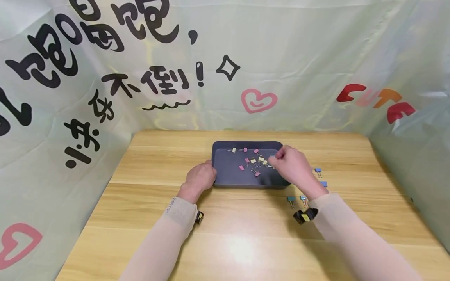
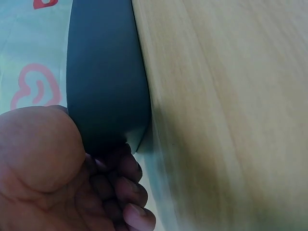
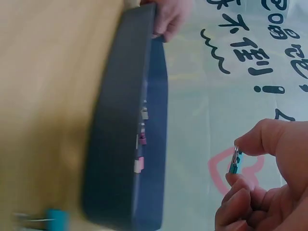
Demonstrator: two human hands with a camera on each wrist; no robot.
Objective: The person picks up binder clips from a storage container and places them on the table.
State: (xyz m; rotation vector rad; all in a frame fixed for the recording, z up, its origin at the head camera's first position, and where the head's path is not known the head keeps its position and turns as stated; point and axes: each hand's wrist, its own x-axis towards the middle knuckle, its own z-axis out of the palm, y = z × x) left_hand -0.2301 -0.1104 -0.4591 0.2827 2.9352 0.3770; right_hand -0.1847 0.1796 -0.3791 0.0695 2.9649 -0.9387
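A dark grey tray (image 1: 228,180) on the table holds several pink, yellow and white-looking binder clips, among them a pink clip (image 1: 241,168). My left hand (image 1: 201,176) grips the tray's left end; in the left wrist view its fingers (image 2: 131,191) curl at the tray's wall (image 2: 108,72). Over the tray's right part is my right hand (image 1: 294,166). In the right wrist view that hand (image 3: 269,178) pinches a teal binder clip (image 3: 235,161) between thumb and fingertip, above the tray's rim.
Right of the tray, blue clips (image 1: 318,170) and teal clips (image 1: 291,200) lie on the wooden table (image 1: 158,242), some beside my right wrist. A printed cloth (image 1: 299,70) hangs behind the table and along both sides.
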